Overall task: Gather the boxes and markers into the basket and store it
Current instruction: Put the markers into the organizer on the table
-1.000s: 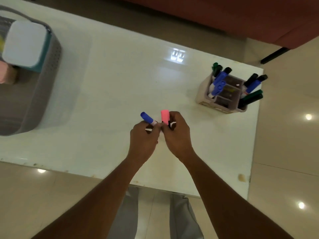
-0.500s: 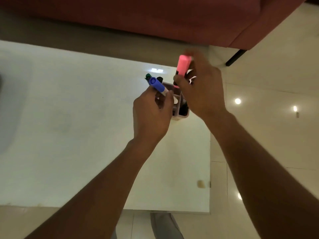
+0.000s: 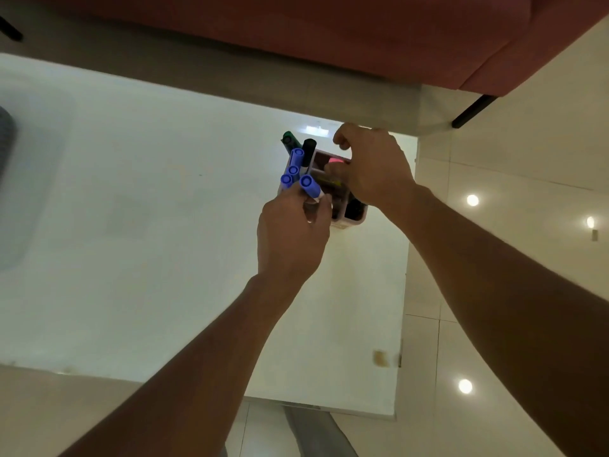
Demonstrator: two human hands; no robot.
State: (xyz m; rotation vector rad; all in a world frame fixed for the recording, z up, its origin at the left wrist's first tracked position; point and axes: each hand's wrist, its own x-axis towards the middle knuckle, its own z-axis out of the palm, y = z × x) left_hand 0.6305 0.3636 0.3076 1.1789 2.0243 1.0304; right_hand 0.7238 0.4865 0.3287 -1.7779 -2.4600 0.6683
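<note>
– Left hand (image 3: 293, 232) first: what was it doing?

– It was closed around a blue marker (image 3: 309, 186), pinching the barrel with the cap pointing up and away. It hung just in front of the holder (image 3: 354, 219), on the holder's left side, beside the blue markers (image 3: 293, 166) already standing in it.

– Why hold it like that?

– My guess is that it was lined up to drop in tail first, cap up like the others, so they would all travel together.

– And the right hand (image 3: 372, 169)?

– It was curled over the top of the holder, fingers bent down into the compartments. A pink marker (image 3: 337, 159) showed just under the fingertips, inside the holder. I could not tell whether the fingers gripped it or had let go.

– What else stood in the holder?

– A black marker (image 3: 309, 150) and a green marker (image 3: 289, 137) leaned out at its far left corner.

– Where was the holder itself?

– On the white counter (image 3: 164, 225), near its far right corner.

– And the basket (image 3: 6, 133)?

– Well to the left of the holder; only a grey sliver showed at the frame's edge. Judging by that, the markers were being collected first, and the holder had yet to be carried over to the basket.
</note>
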